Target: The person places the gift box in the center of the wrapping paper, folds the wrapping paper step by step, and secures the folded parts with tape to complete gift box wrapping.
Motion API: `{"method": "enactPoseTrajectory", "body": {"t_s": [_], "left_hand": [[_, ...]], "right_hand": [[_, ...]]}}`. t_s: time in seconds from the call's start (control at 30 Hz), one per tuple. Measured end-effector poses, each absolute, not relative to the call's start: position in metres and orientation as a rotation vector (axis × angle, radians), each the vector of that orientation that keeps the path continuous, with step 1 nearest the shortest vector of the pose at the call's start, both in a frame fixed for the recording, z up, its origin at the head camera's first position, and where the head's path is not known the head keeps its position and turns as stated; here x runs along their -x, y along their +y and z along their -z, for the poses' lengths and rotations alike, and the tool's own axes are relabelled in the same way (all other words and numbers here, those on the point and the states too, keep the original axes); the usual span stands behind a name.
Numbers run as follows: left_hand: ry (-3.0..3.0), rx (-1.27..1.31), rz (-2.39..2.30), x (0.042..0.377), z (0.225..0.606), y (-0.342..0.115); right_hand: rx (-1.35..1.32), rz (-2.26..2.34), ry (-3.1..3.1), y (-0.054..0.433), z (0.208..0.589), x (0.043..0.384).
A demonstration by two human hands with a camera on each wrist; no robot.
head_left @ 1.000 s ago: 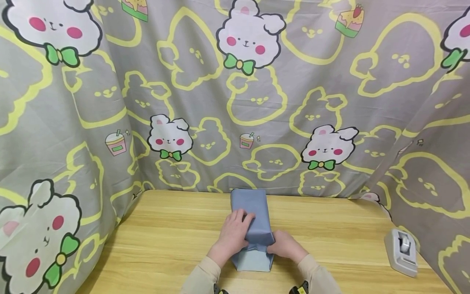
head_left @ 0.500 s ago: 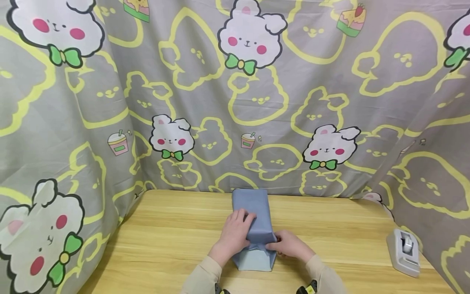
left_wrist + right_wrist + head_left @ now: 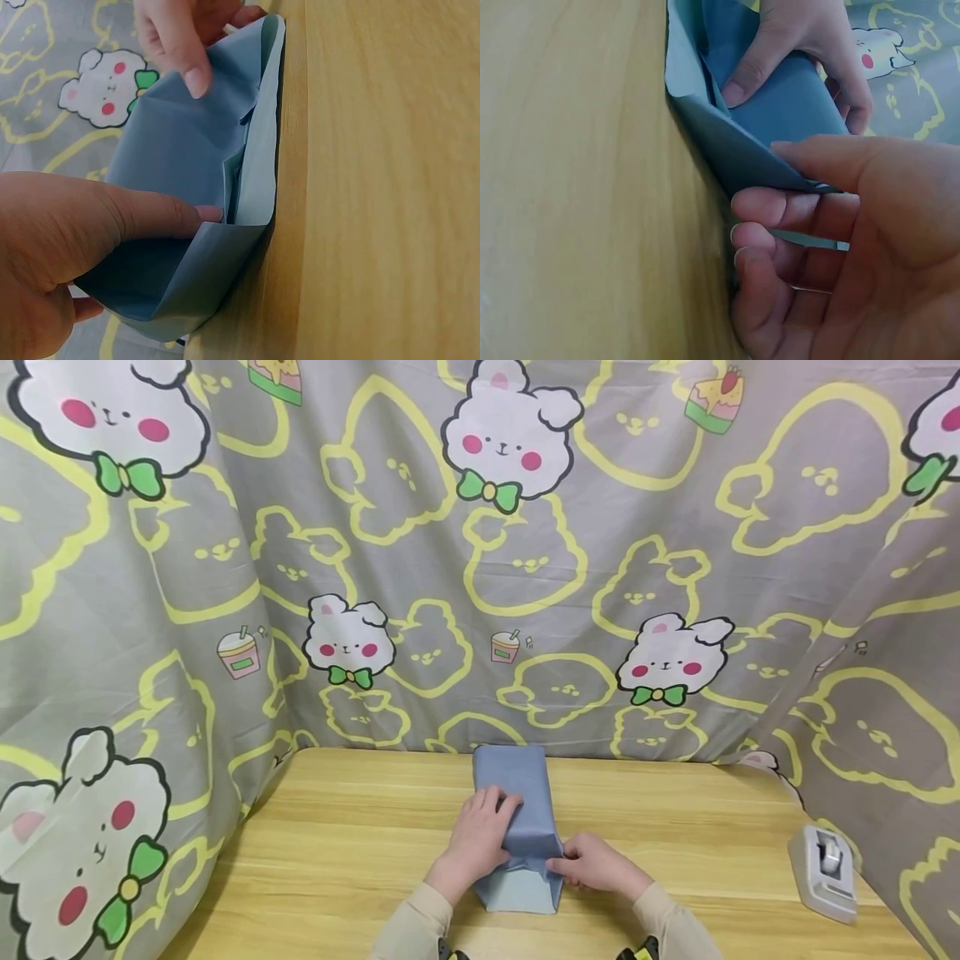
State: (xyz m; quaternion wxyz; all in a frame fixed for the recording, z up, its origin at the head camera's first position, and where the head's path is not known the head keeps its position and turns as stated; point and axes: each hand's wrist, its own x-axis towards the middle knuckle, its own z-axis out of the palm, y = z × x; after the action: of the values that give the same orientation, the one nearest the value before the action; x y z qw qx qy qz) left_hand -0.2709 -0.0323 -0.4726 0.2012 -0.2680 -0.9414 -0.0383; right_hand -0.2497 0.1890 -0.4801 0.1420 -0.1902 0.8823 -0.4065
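A box wrapped in blue paper (image 3: 517,768) lies lengthwise on the table, its near end unsealed. A paler paper flap (image 3: 519,892) extends from that end toward me. My left hand (image 3: 476,835) holds the box from its left side, fingers across the top; in the left wrist view its thumb (image 3: 169,214) presses the folded-in end paper. At the near right corner, my right hand (image 3: 596,862) pinches the side fold of the wrapping paper (image 3: 742,154) between thumb and index finger, as the right wrist view shows. Its other fingers curl beneath the fold.
A grey-white tape dispenser (image 3: 825,875) with a tape roll stands at the right side of the wooden table (image 3: 337,835). A grey curtain (image 3: 420,560) with rabbit prints hangs along the back and both sides.
My right hand has shifted slightly right and now pinches the side fold, drawing its edge a little outward. The left hand and box have stayed in place.
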Motion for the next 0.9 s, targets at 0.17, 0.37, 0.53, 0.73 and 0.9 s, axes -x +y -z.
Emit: {"method": "enactPoseTrajectory", "body": {"t_s": [0.17, 0.37, 0.53, 0.73, 0.9], "left_hand": [[-2.632, 0.747, 0.093, 0.269, 0.473, -0.033], [-2.634, 0.749, 0.104, 0.269, 0.472, -0.033], [-2.646, 0.751, 0.108, 0.269, 0.472, -0.033], [-2.648, 0.748, 0.126, 0.271, 0.473, -0.033], [-2.648, 0.749, 0.133, 0.271, 0.473, -0.033]], "right_hand": [[0.557, 1.116, 2.599, 0.186, 0.478, 0.248], [0.721, 1.216, 2.339, 0.201, 0.473, 0.252], [0.86, 1.306, 2.128, 0.22, 0.478, 0.262], [0.919, 1.318, 2.292, 0.22, 0.489, 0.273], [0.928, 1.267, 2.463, 0.212, 0.492, 0.276]]}}
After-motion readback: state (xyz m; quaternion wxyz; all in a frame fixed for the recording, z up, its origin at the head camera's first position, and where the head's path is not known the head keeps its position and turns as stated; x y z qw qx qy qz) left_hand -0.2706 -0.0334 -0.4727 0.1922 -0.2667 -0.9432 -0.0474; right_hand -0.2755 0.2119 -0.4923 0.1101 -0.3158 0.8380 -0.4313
